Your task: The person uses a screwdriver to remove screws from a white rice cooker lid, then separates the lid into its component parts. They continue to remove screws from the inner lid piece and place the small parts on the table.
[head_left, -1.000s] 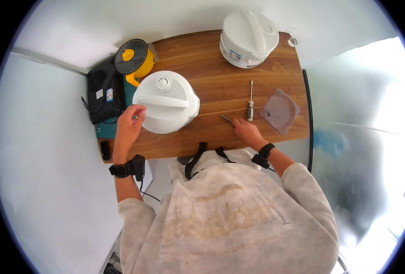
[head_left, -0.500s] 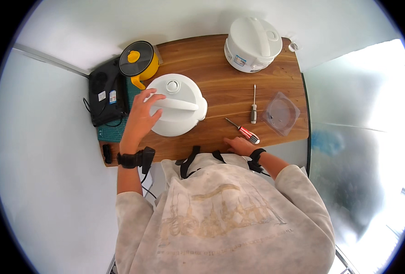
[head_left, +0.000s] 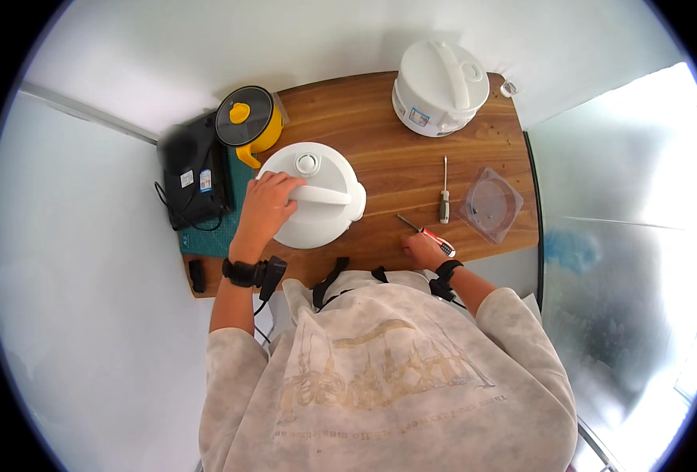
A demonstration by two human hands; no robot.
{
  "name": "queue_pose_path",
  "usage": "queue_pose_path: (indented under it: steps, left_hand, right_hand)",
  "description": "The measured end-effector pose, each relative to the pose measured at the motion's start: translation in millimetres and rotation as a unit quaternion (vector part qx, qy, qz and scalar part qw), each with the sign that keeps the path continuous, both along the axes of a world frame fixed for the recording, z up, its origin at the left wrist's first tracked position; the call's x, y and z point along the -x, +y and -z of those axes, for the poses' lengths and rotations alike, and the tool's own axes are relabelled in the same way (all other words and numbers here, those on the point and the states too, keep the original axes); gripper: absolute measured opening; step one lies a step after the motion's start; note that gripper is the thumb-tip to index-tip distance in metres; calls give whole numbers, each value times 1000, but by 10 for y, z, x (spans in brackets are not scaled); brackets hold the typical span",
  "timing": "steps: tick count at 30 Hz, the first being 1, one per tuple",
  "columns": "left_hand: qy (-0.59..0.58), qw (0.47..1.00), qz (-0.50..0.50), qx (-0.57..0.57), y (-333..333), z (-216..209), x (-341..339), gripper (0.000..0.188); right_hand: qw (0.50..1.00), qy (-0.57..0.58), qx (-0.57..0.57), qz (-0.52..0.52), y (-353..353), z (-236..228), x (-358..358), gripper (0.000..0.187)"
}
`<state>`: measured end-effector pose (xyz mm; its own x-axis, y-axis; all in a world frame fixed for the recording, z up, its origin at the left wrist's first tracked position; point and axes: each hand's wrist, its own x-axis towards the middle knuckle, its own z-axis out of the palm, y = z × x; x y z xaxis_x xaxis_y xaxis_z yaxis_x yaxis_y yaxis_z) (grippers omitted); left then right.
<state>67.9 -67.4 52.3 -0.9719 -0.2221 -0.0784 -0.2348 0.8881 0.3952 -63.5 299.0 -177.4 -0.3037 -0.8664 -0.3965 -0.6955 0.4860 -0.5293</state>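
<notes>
A round white rice cooker (head_left: 317,224) stands on the wooden table before me, its lid handle (head_left: 323,195) running across the top beside a round steam vent (head_left: 307,164). My left hand (head_left: 268,206) is closed over the left end of that handle, fingers on the far side and thumb on the near side. My right hand (head_left: 424,252) rests with curled fingers at the table's front edge. Just beyond it lies a screwdriver with a red-and-white striped handle (head_left: 438,241); I see nothing held in that hand, though its fingertips are partly hidden.
A second white cooker (head_left: 441,94) stands at the back right. To the right lie a grey-handled screwdriver (head_left: 444,206) and a clear tray (head_left: 493,206) with small parts. At left are a yellow pot (head_left: 263,140), a black appliance (head_left: 195,189) and a green cutting mat (head_left: 207,242).
My left hand has closed from a spread pose onto the lid handle. My right hand's fingers have curled in beside the striped screwdriver. The whole view has shifted slightly.
</notes>
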Motion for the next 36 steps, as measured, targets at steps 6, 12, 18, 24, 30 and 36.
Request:
queue_pose_path:
  steps: [6, 12, 18, 24, 30, 36]
  left_hand:
    - [31, 998, 10, -50, -50, -13, 49, 35]
    - [37, 995, 16, -87, -23, -80, 82, 37]
    - [36, 996, 16, -77, 11, -121, 77, 39]
    - [48, 997, 39, -41, 114, -284, 107, 40]
    - [66, 995, 77, -13, 298, -579, 206, 48]
    - [95, 985, 113, 91, 556, -715, 348, 64]
  right_hand:
    - [999, -5, 16, 41, 9, -7, 49, 12]
    - [999, 18, -5, 35, 32, 93, 10, 14]
    - [999, 20, -20, 25, 23, 58, -6, 17]
    - [999, 23, -32, 26, -35, -236, 8, 32]
    - [979, -6, 165, 119, -729, -1504, 145, 35]
    - [960, -10, 271, 69, -1372, -2370, 113, 44]
